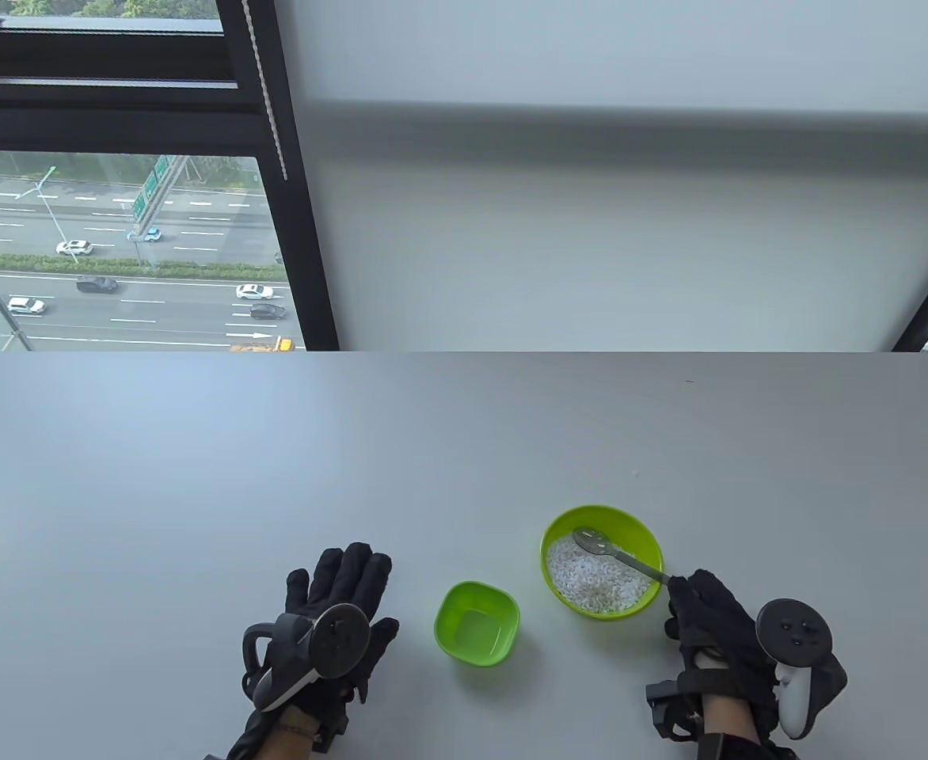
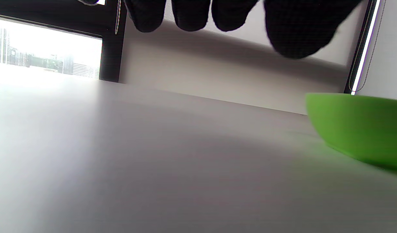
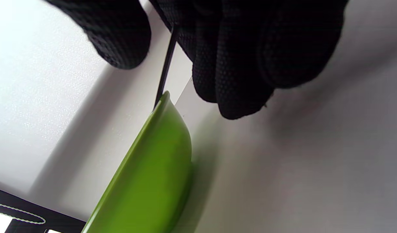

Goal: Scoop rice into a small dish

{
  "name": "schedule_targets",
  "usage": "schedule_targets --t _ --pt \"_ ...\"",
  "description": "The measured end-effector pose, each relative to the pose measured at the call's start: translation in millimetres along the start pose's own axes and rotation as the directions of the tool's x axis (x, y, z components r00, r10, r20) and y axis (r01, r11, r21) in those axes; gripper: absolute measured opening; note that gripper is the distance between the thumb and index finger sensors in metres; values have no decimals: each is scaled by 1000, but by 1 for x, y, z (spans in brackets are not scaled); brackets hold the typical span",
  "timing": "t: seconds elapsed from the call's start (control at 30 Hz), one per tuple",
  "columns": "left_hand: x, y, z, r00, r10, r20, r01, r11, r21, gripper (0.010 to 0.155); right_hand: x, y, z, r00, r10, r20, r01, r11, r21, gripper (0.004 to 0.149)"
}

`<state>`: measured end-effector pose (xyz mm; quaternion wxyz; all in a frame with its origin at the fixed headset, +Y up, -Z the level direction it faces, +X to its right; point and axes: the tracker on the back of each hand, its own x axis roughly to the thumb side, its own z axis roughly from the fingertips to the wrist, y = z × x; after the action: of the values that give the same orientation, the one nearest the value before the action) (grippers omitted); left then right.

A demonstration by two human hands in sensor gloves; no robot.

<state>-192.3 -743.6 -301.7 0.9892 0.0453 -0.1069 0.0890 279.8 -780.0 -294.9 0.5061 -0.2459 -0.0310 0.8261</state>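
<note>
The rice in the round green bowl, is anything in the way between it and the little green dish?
No. The white rice sits in the round green bowl, and only bare grey table separates it from the small square green dish. The right hand holds the metal spoon there.

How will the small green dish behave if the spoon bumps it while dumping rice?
The small green dish looks like thin plastic and sits empty, so probably light and apt to slide on the smooth table. Its low, wide shape suggests it won't tip. The left hand rests beside it, not steadying it.
</note>
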Motion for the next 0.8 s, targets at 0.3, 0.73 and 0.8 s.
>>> schedule_targets --t 0.3,0.73,0.8 --pt "1 -1 0 1000 0 2 0 1000 -6 78 -3 -1 -1 987 -149 -51 153 985 77 48" --pt "0 -2 0 1000 -6 -3 6 1000 -6 77 34 -29 33 949 158 272 -80 957 -278 42" --pt "0 -2 0 1000 -7 -5 7 1000 -7 77 40 -30 39 920 263 292 -157 928 -339 42"
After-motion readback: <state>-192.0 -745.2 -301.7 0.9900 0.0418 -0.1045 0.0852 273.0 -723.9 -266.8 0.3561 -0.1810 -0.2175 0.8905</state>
